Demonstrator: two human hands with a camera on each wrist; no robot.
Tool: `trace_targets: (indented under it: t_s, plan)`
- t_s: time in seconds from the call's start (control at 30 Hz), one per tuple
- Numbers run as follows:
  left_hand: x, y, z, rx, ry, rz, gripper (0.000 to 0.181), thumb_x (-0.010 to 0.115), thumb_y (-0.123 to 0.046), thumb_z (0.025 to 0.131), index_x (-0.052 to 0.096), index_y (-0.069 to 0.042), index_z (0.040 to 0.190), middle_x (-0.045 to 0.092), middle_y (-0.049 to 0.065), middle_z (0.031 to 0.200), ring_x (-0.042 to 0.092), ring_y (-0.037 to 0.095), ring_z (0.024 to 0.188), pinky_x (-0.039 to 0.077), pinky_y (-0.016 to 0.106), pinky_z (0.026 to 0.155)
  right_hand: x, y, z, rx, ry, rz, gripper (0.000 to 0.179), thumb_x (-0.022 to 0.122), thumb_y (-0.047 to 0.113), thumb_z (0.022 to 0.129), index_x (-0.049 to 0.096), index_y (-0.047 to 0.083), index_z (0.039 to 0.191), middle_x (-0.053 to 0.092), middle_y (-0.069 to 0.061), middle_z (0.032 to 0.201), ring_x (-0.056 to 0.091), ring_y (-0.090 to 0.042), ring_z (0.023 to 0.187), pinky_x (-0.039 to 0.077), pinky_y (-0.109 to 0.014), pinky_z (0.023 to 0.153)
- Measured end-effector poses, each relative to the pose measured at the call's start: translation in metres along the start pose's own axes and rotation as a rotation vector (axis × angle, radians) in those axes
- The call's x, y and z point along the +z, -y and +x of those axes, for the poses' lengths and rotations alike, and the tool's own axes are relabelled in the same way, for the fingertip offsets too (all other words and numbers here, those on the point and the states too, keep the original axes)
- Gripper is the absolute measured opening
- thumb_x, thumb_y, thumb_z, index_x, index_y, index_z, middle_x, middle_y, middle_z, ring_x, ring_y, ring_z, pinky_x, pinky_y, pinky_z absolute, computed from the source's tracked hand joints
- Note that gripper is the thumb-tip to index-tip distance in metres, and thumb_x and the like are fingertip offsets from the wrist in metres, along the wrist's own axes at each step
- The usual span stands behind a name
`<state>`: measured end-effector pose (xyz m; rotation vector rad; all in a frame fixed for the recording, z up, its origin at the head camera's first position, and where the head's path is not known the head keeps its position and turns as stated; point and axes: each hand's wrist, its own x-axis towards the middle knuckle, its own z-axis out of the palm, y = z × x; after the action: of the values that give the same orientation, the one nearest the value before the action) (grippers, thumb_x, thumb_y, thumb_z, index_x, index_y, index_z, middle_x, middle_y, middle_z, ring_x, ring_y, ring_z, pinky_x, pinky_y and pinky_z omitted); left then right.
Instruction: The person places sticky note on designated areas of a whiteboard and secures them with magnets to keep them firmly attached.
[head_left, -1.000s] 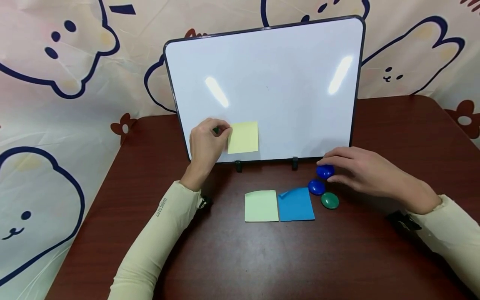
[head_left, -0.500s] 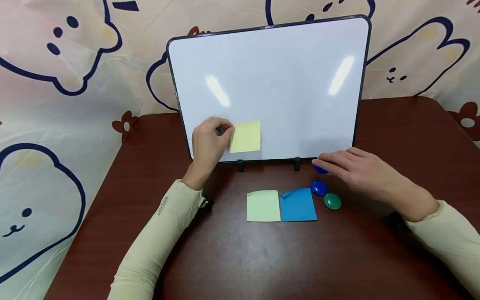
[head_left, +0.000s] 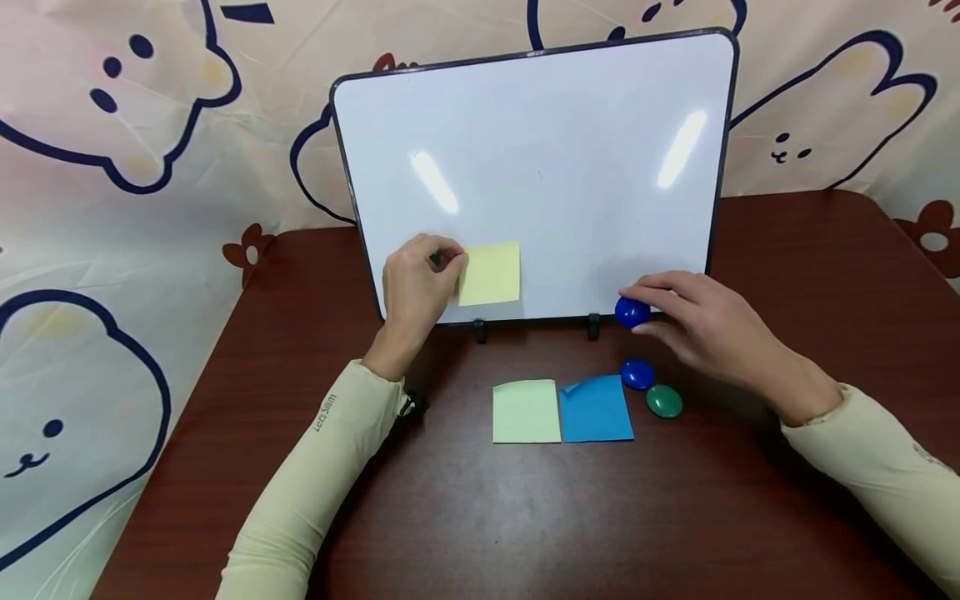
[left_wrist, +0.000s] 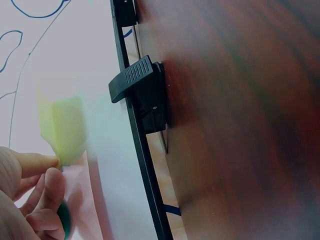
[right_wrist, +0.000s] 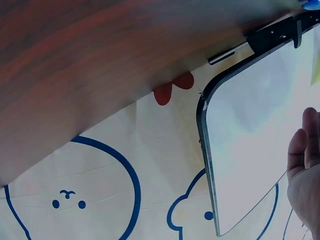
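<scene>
Left hand (head_left: 416, 282) pinches thin yellow paper square (head_left: 491, 273) by edge, before glossy whiteboard (head_left: 555, 150). Right hand (head_left: 716, 333) clamps shiny, rounded blue disc (head_left: 632, 312) between thumb and fingers. Wood-grain tabletop (head_left: 510, 525) below.

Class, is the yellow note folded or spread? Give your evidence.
Spread: the head view shows the yellow note as one broad, nearly square sheet, pinched by the left hand at its left edge.

A dark red-brown desk (head_left: 480, 533) catches a soft sheen (head_left: 528, 479) nearer its middle; left and far, a pale backdrop (head_left: 281, 92) shows cartoon animals (head_left: 75, 400) and brown-red flowers (head_left: 238, 255).
</scene>
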<state>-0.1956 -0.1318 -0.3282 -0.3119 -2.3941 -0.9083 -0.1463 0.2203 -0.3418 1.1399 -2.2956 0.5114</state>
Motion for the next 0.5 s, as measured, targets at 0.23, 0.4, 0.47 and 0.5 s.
trace_targets:
  t_s: [0.23, 0.4, 0.47, 0.5]
  plan:
    - [0.0, 0.002, 0.0, -0.002, 0.001, 0.002, 0.011, 0.074, -0.016, 0.09, 0.078, -0.006, 0.093, 0.074, 0.01, 0.091, 0.064, 0.022, 0.071, 0.052, 0.035, 0.063, 0.001, -0.002, 0.007, 0.1, 0.007, 0.021, 0.048, 0.07, 0.036, 0.091, 0.064, 0.013, 0.133, 0.066, -0.01, 0.119, 0.066, -0.022, 0.104, 0.039, -0.003, 0.097]
    - [0.0, 0.003, 0.0, 0.0, -0.002, 0.005, 0.01, 0.074, -0.016, 0.09, 0.078, -0.007, 0.093, 0.073, 0.009, 0.09, 0.064, 0.022, 0.071, 0.051, 0.034, 0.062, 0.002, -0.003, 0.015, 0.143, -0.023, 0.06, 0.066, 0.087, 0.005, 0.071, 0.063, 0.012, 0.132, 0.065, -0.011, 0.114, 0.065, -0.021, 0.101, 0.029, 0.003, 0.096]
    - [0.001, 0.003, 0.001, 0.005, -0.003, 0.005, 0.01, 0.074, -0.016, 0.09, 0.078, -0.007, 0.092, 0.073, 0.009, 0.09, 0.064, 0.022, 0.07, 0.051, 0.034, 0.062, 0.003, -0.004, 0.017, 0.14, -0.038, 0.063, 0.065, 0.088, 0.003, 0.07, 0.065, 0.011, 0.13, 0.065, -0.011, 0.111, 0.065, -0.021, 0.1, 0.03, 0.003, 0.095]
    - [0.001, 0.003, 0.001, 0.008, -0.002, 0.002, 0.01, 0.074, -0.016, 0.09, 0.077, -0.007, 0.092, 0.073, 0.009, 0.09, 0.064, 0.022, 0.07, 0.051, 0.034, 0.063, 0.003, -0.004, 0.018, 0.138, -0.045, 0.06, 0.064, 0.088, 0.003, 0.07, 0.065, 0.011, 0.129, 0.065, -0.011, 0.11, 0.065, -0.021, 0.099, 0.03, 0.002, 0.094]
